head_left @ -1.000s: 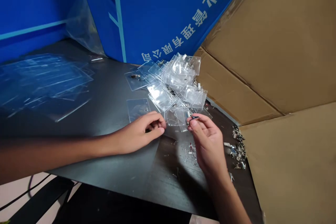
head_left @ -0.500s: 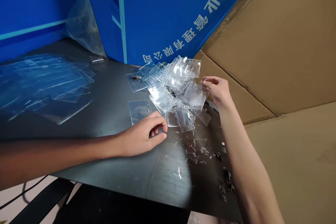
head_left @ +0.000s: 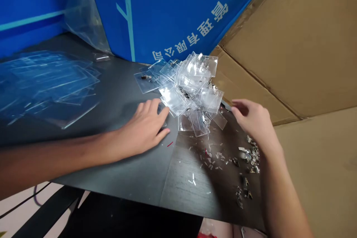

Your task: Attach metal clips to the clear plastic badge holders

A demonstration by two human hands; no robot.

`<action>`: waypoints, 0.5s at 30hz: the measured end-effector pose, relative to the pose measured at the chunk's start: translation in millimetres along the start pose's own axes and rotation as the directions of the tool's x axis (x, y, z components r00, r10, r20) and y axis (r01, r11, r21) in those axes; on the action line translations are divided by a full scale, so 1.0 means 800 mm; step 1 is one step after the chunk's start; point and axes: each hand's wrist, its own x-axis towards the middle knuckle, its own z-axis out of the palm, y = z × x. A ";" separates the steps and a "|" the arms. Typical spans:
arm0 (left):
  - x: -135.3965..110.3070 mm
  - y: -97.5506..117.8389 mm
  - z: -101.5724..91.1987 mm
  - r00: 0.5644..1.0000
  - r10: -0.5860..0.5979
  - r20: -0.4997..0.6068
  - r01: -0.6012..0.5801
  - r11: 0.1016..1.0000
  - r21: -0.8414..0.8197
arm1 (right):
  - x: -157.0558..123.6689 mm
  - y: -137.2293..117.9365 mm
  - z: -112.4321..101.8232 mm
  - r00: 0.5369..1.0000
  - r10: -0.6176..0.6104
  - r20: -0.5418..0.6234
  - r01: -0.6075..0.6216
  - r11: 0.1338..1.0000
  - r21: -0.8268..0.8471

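Note:
A heap of clear plastic badge holders with small metal clips (head_left: 192, 85) lies on the dark table (head_left: 117, 163) against a blue board. My left hand (head_left: 145, 126) lies flat on the table with fingers stretched out, covering a single clear holder at the heap's left edge. My right hand (head_left: 252, 119) hovers just right of the heap, fingers loosely curled and apart, with nothing seen in it. Loose metal clips (head_left: 249, 156) lie under and beside my right wrist.
A stack of larger clear sleeves (head_left: 47, 85) sits at the far left. A blue board (head_left: 173, 11) stands behind the heap, and brown cardboard flaps (head_left: 295, 44) close off the right side. Small plastic scraps (head_left: 209, 154) litter the table's front right.
My right hand drew back from the heap's upper right edge toward me and down. My left hand opened from a curl and moved forward, flat onto the single holder.

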 end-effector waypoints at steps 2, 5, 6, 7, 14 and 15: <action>0.002 -0.006 0.000 0.998 -0.048 0.033 0.045 0.994 0.095 | -0.057 0.016 -0.017 0.988 0.054 0.142 -0.035 0.991 -0.132; 0.002 -0.011 0.000 0.996 -0.055 0.064 0.047 0.992 0.114 | -0.148 0.040 -0.026 0.946 0.199 0.258 -0.115 0.945 -0.307; 0.003 -0.012 0.000 0.997 -0.046 0.061 0.039 0.994 0.101 | -0.175 0.046 -0.025 0.929 0.259 0.263 -0.152 0.917 -0.369; 0.003 -0.013 0.000 0.998 -0.040 0.054 0.035 0.996 0.087 | -0.200 0.051 -0.023 0.911 0.316 0.264 -0.182 0.884 -0.430; 0.012 -0.019 -0.007 0.997 -0.038 0.066 0.030 0.993 0.115 | -0.267 0.058 0.010 0.902 0.373 0.217 -0.258 0.870 -0.421; 0.012 -0.019 -0.008 0.997 -0.035 0.067 0.028 0.993 0.111 | -0.264 0.058 0.014 0.905 0.379 0.192 -0.285 0.877 -0.387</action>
